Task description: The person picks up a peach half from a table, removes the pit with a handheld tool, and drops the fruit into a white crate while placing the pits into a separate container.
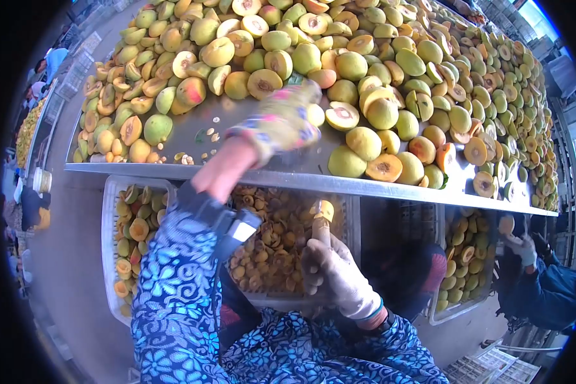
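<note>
My left hand (281, 121), in a patterned yellow glove, reaches over the metal table at the near edge of a peach heap. Motion smears its fingers, so their grip cannot be made out. A pale round piece of fruit (315, 115) shows right beside it, and a halved peach (342, 116) lies just to the right. Lower down, my right hand (340, 272), in a whitish glove, is closed around a short tool with a pale handle (321, 232) and a yellow tip pointing up. Below the tool is a crate (351, 238) of orange-brown fruit scraps.
Peaches, whole and halved, are heaped across the metal table (201, 171). Small pale kernels (212, 136) lie on its surface. Crates of cut peaches stand at left (109, 256) and right (436, 297). A co-worker's gloved hand (525, 249) is at far right.
</note>
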Action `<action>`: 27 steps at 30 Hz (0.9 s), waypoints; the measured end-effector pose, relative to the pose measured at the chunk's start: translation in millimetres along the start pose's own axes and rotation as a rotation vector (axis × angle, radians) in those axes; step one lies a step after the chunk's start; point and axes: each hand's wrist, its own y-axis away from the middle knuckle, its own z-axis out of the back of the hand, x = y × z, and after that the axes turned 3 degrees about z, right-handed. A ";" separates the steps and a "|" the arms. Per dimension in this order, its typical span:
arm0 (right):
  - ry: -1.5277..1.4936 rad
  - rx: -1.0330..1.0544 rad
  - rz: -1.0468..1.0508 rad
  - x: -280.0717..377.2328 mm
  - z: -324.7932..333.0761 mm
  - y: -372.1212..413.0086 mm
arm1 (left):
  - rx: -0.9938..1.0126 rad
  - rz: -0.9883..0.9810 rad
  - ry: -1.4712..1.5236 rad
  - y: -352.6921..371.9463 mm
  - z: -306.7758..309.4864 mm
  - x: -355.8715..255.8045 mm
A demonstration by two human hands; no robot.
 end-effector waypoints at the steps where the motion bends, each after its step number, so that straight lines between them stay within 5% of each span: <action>1: 0.031 -0.017 -0.010 -2.3 0.4 0.2 | -0.020 0.015 0.327 20.4 16.0 2.1; 4: 0.043 0.028 -0.055 0.9 -2.3 3.3 | -0.168 -0.033 1.384 91.8 22.6 5.1; 5: -0.003 0.049 -0.074 -1.4 -3.4 3.0 | -0.201 -0.054 1.528 114.7 19.9 6.5; 6: -0.004 0.057 -0.080 -3.1 -1.0 2.0 | -0.354 0.066 1.254 137.4 19.9 -6.6; 8: -0.232 0.269 -0.255 -6.1 4.5 1.4 | -0.223 0.050 1.560 173.2 -8.8 9.4; 11: -0.179 0.346 -0.252 -9.5 -7.8 9.1 | -0.367 0.375 1.092 203.6 -39.5 -12.9; 14: -0.079 0.330 -0.291 -13.5 -22.7 11.5 | -0.465 0.080 0.723 209.4 -68.6 0.3; 18: 0.011 0.299 -0.223 -21.9 -25.0 4.8 | -0.520 0.067 0.524 219.3 -68.6 2.1; 20: -0.125 0.172 -0.216 -28.5 -20.5 -8.0 | -0.395 0.468 1.173 219.7 -58.0 1.8; 21: 0.016 0.147 -0.126 -31.3 -20.6 -9.7 | -0.458 0.358 1.536 222.6 -59.8 7.2; 22: 0.156 0.122 -0.037 -33.7 -20.6 -11.2 | -0.455 0.460 1.907 222.6 -57.1 5.9; 26: 0.485 0.216 0.072 -29.6 -28.6 -6.9 | -0.498 0.453 1.791 223.5 -64.5 1.8; 27: 0.652 0.226 0.297 -37.1 -27.7 -10.9 | -0.522 0.448 1.691 222.5 -67.0 -0.4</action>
